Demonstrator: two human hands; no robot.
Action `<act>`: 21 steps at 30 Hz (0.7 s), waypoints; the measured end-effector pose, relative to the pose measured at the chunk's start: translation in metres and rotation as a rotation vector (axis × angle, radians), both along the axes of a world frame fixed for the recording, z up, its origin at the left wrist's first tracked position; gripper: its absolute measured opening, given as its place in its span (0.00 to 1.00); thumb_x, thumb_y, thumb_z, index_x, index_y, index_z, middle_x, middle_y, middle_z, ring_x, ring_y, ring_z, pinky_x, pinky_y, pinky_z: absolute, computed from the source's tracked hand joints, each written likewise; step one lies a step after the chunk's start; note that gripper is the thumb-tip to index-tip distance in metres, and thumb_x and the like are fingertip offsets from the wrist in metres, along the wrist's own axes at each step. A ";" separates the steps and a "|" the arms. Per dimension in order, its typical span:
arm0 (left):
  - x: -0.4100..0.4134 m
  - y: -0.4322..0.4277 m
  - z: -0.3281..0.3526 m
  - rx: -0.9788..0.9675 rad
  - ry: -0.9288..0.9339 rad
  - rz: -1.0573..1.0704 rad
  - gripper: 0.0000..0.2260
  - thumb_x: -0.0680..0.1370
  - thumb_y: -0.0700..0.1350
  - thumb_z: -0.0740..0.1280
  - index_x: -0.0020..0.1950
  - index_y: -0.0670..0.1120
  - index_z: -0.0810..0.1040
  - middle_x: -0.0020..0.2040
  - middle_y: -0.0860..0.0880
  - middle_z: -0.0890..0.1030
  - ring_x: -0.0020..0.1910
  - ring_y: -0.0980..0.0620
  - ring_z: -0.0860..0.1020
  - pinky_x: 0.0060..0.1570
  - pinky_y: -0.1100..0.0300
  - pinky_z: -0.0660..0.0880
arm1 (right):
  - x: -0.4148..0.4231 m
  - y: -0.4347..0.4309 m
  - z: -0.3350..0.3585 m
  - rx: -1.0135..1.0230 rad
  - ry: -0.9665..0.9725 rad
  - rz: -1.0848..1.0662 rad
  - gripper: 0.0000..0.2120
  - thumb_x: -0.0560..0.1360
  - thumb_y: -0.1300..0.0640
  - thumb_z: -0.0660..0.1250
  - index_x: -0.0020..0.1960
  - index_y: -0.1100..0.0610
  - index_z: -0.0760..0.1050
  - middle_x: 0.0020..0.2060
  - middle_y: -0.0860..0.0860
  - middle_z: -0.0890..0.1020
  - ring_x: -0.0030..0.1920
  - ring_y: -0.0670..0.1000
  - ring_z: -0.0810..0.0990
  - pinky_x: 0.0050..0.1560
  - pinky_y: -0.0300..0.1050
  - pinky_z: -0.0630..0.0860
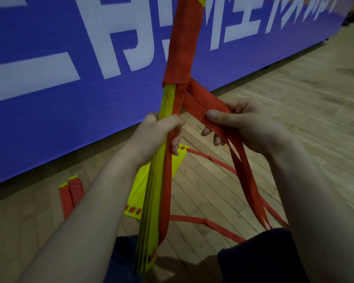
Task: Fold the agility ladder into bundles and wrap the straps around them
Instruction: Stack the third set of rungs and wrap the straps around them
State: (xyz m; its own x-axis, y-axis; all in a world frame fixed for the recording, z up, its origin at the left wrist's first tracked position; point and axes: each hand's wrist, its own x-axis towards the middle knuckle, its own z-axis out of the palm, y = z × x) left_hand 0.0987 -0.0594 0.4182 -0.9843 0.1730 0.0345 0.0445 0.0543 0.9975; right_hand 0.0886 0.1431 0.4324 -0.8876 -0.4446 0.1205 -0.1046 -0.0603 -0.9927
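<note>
I hold a bundle of yellow ladder rungs (pixel 151 193) upright and tilted, its upper half wound in red strap (pixel 182 43). My left hand (pixel 161 131) grips the bundle around its middle, just below the wrapped part. My right hand (pixel 239 121) pinches the loose red straps (pixel 202 105) that run from the wrap's lower edge to the right; their free ends (pixel 251 180) hang down past my right forearm. A yellow rung (pixel 170 166) with red straps (pixel 208 223) lies on the floor behind the bundle.
A finished red-wrapped bundle (pixel 71 197) lies on the wooden floor (pixel 274 111) at lower left. A blue banner with white lettering (pixel 70 78) stands along the floor's far edge. My dark-clothed knees (pixel 260 260) are at the bottom.
</note>
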 end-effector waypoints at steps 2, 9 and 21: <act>0.000 0.007 0.001 -0.129 0.095 0.162 0.14 0.69 0.51 0.67 0.26 0.47 0.70 0.22 0.47 0.69 0.23 0.47 0.68 0.29 0.57 0.67 | 0.000 0.000 0.001 0.016 0.018 -0.046 0.16 0.71 0.56 0.68 0.52 0.67 0.78 0.34 0.57 0.84 0.26 0.49 0.79 0.28 0.39 0.74; -0.002 0.012 -0.005 -0.648 0.221 0.550 0.17 0.75 0.58 0.68 0.37 0.44 0.73 0.35 0.48 0.76 0.44 0.42 0.76 0.39 0.55 0.64 | 0.011 -0.016 0.007 0.186 0.163 -0.189 0.13 0.80 0.56 0.63 0.54 0.67 0.77 0.44 0.66 0.83 0.25 0.52 0.75 0.24 0.40 0.73; 0.006 0.031 -0.013 -1.294 0.217 0.598 0.16 0.82 0.53 0.59 0.61 0.42 0.65 0.59 0.42 0.78 0.59 0.40 0.78 0.52 0.49 0.73 | 0.014 -0.063 -0.009 0.068 0.213 -0.660 0.23 0.72 0.48 0.74 0.33 0.68 0.75 0.21 0.54 0.72 0.26 0.46 0.69 0.28 0.46 0.68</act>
State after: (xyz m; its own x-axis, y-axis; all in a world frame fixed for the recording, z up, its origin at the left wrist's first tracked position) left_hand 0.1045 -0.0289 0.4051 -0.9149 -0.2305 0.3313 -0.1664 0.9633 0.2109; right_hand 0.1030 0.0797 0.4237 -0.9349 0.1670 0.3132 -0.2911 0.1440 -0.9458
